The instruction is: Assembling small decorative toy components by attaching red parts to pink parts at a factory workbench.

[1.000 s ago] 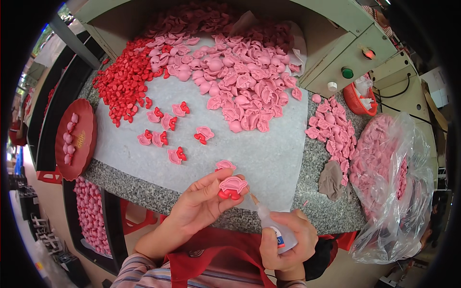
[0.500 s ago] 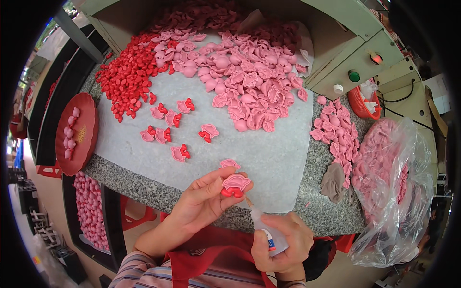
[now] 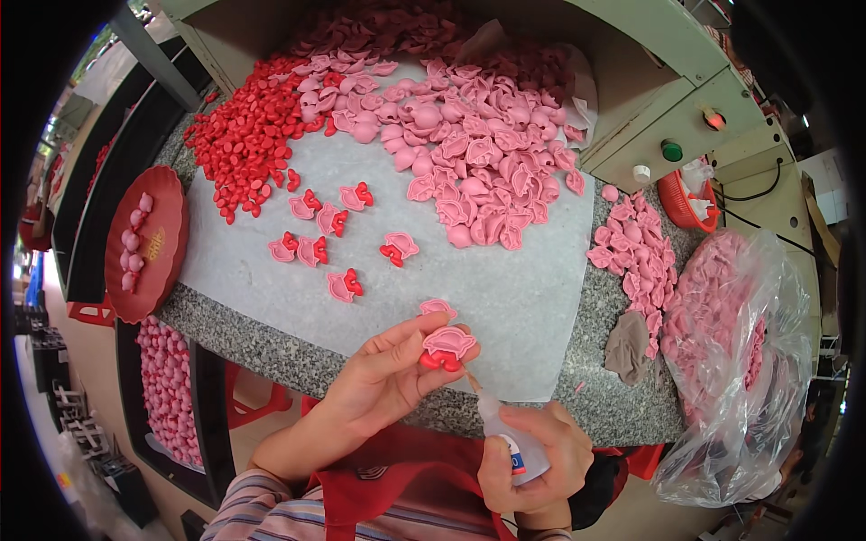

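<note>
Between the thumb and fingers of my left hand point(image 3: 390, 365) is a small pink and red plastic piece point(image 3: 448, 343), its hollow pink side up and its red part toward me. A second pink shell point(image 3: 437, 307) shows just beyond my fingertips; whether I touch it I cannot tell. My right hand point(image 3: 532, 460) is wrapped round a translucent glue bottle point(image 3: 511, 436). Its thin nozzle point(image 3: 473, 382) points up at the red part, close to my left fingertips. Several joined pink and red pieces point(image 3: 314, 251) lie on the white sheet point(image 3: 487, 298) ahead of my left hand.
A heap of pink shells point(image 3: 478, 171) and a pile of red parts point(image 3: 248, 144) cover the far side. At left stands a red plate point(image 3: 171, 243) with pink balls. More pink shells point(image 3: 636, 252), a grey cloth point(image 3: 626, 348) and a clear bag point(image 3: 749, 361) are on the right.
The whole view has shifted slightly. Both hands keep nearly the same pose, the piece in my left and the glue bottle in my right, its nozzle still close to the piece.
</note>
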Demonstrator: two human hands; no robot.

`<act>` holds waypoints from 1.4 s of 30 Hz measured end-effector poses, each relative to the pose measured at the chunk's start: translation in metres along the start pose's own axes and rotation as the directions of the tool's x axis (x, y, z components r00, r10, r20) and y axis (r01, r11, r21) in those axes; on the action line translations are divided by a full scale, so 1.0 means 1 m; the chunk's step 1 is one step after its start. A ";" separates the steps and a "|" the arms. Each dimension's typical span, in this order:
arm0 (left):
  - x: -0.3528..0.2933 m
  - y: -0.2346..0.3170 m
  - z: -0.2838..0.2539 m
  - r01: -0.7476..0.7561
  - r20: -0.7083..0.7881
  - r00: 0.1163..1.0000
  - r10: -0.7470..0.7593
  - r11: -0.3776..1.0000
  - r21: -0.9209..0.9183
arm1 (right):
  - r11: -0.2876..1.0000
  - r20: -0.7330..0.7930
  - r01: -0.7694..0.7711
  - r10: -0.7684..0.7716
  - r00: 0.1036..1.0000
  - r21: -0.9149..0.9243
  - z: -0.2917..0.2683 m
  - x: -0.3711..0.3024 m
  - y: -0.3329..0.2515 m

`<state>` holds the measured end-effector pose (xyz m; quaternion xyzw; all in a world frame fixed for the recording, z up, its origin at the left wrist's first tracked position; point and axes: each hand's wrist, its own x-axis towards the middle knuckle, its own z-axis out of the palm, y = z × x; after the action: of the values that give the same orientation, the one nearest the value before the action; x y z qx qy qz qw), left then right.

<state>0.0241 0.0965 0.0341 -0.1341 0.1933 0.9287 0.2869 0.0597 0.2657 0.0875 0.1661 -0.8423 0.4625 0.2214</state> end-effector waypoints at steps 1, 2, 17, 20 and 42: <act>0.000 0.000 0.000 0.001 0.002 1.000 -0.001 1.000 -0.002 | 1.000 -0.001 -0.006 0.006 1.000 0.000 0.000 0.000 0.000; 0.000 0.000 -0.001 0.000 0.003 1.000 0.000 1.000 -0.004 | 1.000 0.000 -0.005 0.005 1.000 0.001 0.000 0.000 0.000; 0.000 -0.001 0.001 0.020 0.014 1.000 -0.020 1.000 0.001 | 1.000 0.069 0.014 -0.015 0.997 0.015 0.001 -0.001 -0.004; 0.000 0.000 0.000 0.027 0.006 1.000 -0.027 1.000 -0.010 | 1.000 0.078 0.000 -0.002 0.997 0.016 0.002 -0.001 -0.005; -0.003 -0.003 0.004 0.012 -0.003 1.000 -0.012 0.997 0.074 | 0.998 0.062 0.022 -0.025 0.998 0.054 0.005 0.001 -0.007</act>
<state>0.0275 0.0993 0.0375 -0.1259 0.2272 0.9188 0.2971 0.0611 0.2580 0.0908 0.1961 -0.8341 0.4770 0.1958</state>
